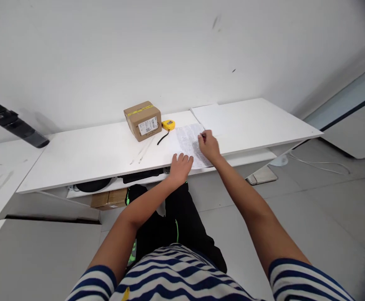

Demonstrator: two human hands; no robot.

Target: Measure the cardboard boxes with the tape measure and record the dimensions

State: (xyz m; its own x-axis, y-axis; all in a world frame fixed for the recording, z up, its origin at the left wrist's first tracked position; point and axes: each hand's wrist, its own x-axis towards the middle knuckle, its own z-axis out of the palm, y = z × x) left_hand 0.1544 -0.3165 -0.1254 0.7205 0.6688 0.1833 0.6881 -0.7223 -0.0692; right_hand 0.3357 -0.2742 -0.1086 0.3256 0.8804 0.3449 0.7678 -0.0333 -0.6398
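A sheet of paper point(187, 140) covered in dense lines of text lies on the white desk point(107, 146), reaching its front edge. My left hand point(181, 167) rests at the sheet's lower left corner, fingers spread and lying flat. Over the right side of the sheet, my right hand point(209, 147) is closed in a pinch around a slim dark pen, of which only a small dark-reddish part shows between the fingers. A yellow tape measure point(169, 124) with a black strap sits just beyond the sheet, touching or close to a cardboard box point(143, 121).
Blank white paper point(210, 115) lies behind the sheet, near the wall. At the far left stands a dark bottle point(19, 127). Under the desktop, a shelf point(248, 159) holds dark items, with a brown carton point(108, 199) below. A cable point(320, 164) runs across the floor at right.
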